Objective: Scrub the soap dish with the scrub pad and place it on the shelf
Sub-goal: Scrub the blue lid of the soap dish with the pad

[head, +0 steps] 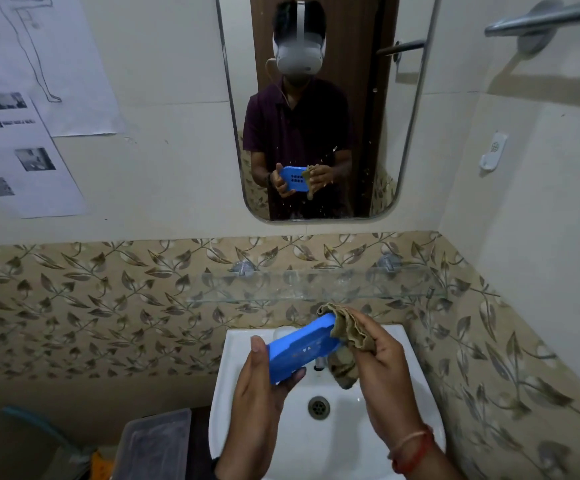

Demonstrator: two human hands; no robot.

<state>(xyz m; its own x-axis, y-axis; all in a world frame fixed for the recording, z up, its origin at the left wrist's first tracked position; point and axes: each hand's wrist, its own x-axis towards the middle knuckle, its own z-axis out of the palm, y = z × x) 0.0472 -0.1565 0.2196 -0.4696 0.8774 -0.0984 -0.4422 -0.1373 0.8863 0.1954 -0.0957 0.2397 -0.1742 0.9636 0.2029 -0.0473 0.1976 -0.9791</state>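
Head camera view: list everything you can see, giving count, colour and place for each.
soap dish: one, blue, held tilted above the sink
scrub pad: one, olive-brown, against the dish's far end
sink: one, white, below the hands
shelf: one, clear glass, on the wall above the sink
mirror: one, on the wall above the shelf
towel bar: one, metal, upper right
wall hook: one, white, right wall
papers: several, white, left wall
plastic box: one, greyish, left of the sink
left hand: grips the soap dish
right hand: holds the scrub pad
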